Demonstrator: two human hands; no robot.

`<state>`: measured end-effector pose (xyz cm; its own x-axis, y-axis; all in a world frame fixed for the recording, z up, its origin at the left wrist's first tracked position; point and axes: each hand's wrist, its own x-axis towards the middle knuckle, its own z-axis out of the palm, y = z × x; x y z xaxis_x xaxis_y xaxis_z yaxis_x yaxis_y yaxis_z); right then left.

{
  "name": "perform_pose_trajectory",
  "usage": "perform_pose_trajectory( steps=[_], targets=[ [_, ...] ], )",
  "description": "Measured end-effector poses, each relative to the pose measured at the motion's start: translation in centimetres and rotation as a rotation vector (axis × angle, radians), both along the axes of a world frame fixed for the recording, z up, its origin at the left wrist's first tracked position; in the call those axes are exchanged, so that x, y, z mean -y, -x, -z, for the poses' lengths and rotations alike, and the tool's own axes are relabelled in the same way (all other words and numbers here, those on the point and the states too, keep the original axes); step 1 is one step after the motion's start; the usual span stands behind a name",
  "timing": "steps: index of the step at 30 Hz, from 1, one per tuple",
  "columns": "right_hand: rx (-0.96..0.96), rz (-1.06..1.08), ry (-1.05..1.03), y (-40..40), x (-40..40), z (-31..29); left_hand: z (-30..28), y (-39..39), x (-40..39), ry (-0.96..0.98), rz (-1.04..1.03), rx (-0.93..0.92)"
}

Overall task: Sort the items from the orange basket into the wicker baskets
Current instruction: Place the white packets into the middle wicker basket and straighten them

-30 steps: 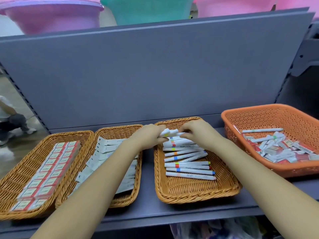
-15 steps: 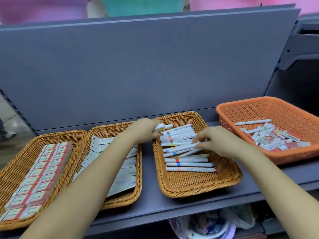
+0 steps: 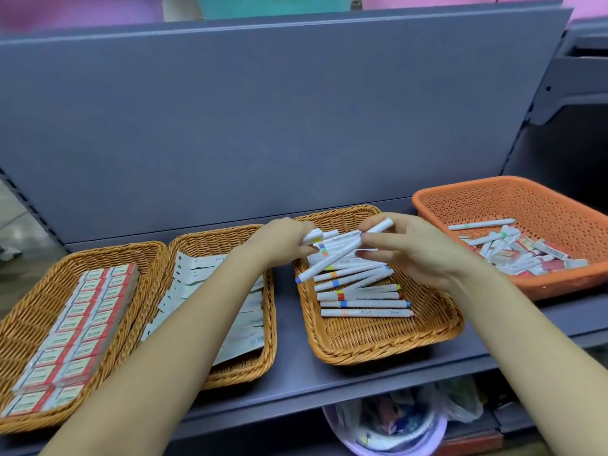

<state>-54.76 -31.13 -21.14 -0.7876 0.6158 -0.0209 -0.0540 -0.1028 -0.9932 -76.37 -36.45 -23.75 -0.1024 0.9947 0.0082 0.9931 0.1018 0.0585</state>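
Head cam has us looking down at a grey shelf (image 3: 289,373) with four baskets in a row. Our right hand (image 3: 418,255) is up at about 12 o'clock over the pen basket (image 3: 388,343), thumb and fingertips pinching one white pen (image 3: 342,255) near its far end, so the pen slants down toward 8 o'clock with its blue tip hanging over the other pens. Our left hand (image 3: 283,238) sits at the far left corner of that same basket, fingers curled around a small bunch of pens (image 3: 320,235). More white pens with colored bands (image 3: 362,294) lie side by side in the basket below both hands.

At 3 o'clock the orange basket (image 3: 559,278) holds a jumble of mixed items (image 3: 513,251): pens, little boxes, flat packets. At 9 o'clock the middle wicker basket (image 3: 263,363) has flat white packets (image 3: 243,324) in a stack, partly hidden by our left forearm. Far left, another wicker basket (image 3: 29,311) is packed with neat rows of red-and-white boxes (image 3: 75,337).
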Motion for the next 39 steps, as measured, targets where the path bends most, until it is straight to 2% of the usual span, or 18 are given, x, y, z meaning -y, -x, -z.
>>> perform_pose_trajectory(
  steps=[3,8,11,18,21,24,26,28,31,33,34,39],
  targets=[
    [-0.136,0.018,0.198,0.7,0.5,0.5,0.0,0.0,-0.1,0.0,0.009,-0.012],
    [-0.12,0.086,0.111,1.1,0.7,1.2,-0.1,-0.2,-0.4,-0.014,0.036,-0.029],
    [0.053,0.063,-0.202,0.7,0.8,1.5,-0.1,-0.2,-0.7,-0.014,0.044,-0.022],
    [0.593,-0.332,-0.858,0.4,1.0,3.9,-0.2,-0.2,-1.5,-0.013,0.043,-0.064],
    [0.715,-0.409,-1.006,1.0,1.1,5.6,-0.3,-0.6,-1.6,-0.004,0.065,-0.066],
    [0.733,-0.422,-1.048,1.2,1.3,6.3,-0.2,-0.8,-1.7,-0.002,0.085,-0.061],
    [0.705,-0.393,-1.005,1.0,1.0,5.6,-0.1,-0.9,-1.7,-0.001,0.091,-0.047],
    [0.645,-0.206,-0.904,1.0,0.1,4.6,-0.1,-0.9,-1.5,-0.009,0.094,-0.037],
    [0.412,0.181,-0.516,1.7,-1.5,3.5,-0.3,-1.1,-1.3,-0.024,0.113,-0.016],
    [0.265,0.218,-0.258,2.7,-1.7,3.4,-0.3,-1.5,-1.1,-0.039,0.123,0.007],
    [0.209,0.21,-0.195,3.1,-1.6,3.5,-0.3,-1.6,-1.1,-0.048,0.124,0.02],
    [0.067,0.323,-0.086,3.9,-1.6,3.8,-0.2,-1.5,-0.7,-0.047,0.084,0.088]
  ],
)
